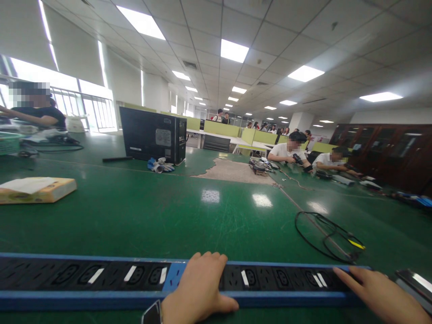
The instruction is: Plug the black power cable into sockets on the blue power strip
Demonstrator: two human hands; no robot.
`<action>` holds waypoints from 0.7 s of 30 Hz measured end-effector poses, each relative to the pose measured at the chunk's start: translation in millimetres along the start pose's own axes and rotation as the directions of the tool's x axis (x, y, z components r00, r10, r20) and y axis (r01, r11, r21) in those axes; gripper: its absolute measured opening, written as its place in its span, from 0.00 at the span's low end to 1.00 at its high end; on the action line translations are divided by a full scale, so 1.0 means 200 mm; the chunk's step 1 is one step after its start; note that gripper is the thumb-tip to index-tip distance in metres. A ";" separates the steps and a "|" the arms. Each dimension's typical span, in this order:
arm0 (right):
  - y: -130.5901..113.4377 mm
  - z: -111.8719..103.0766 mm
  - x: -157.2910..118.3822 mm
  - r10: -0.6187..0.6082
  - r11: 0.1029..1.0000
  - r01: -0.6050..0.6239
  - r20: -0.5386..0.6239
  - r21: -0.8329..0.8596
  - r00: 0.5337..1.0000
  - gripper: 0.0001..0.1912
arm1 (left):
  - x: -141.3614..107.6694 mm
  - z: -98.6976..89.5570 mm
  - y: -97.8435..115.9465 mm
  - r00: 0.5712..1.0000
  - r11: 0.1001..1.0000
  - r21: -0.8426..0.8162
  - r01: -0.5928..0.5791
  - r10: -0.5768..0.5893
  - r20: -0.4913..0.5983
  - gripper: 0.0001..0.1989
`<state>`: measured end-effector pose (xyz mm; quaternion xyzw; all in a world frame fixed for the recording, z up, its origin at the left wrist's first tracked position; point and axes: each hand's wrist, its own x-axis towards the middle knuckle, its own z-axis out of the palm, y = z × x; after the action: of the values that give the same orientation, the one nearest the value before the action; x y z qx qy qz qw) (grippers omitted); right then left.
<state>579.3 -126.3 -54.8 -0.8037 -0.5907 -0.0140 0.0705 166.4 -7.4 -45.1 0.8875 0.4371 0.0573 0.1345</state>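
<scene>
Power strip (pixel 146 276) | blue-edged, black sockets (pixel 281 278), white tabs (pixel 130 273) | left hand (pixel 199 288) gripping it | right hand (pixel 381 292): grip unclear

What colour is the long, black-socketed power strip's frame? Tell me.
The frame of that power strip is blue, best seen in the head view.

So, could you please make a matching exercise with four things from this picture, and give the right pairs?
1. left hand
2. cable
3. power strip
4. right hand

A. blue-edged, with a row of sockets
B. at the right end of the power strip
C. across the middle part of the power strip
D. black, lying in loops

Pairs: 1-C, 2-D, 3-A, 4-B
</scene>
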 end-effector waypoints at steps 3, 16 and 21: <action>0.01 0.01 0.00 -0.008 1.000 0.009 -0.015 0.007 1.000 0.24 | 0.00 0.00 0.00 1.000 1.000 0.002 0.000 0.000 0.005 0.34; 0.00 -0.01 0.01 0.074 0.989 -0.091 0.137 0.119 0.988 0.31 | 0.00 0.00 0.00 1.000 1.000 0.024 -0.004 0.004 0.005 0.33; 0.04 -0.18 0.04 0.191 0.970 -0.186 -0.016 0.157 0.982 0.31 | 0.00 -0.03 0.02 0.999 0.999 0.039 -0.001 -0.001 0.048 0.33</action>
<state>591.4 -125.2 -18.6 -0.8479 -0.5099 0.0264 0.1429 167.6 -8.6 -37.6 0.8910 0.4349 0.0275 0.1276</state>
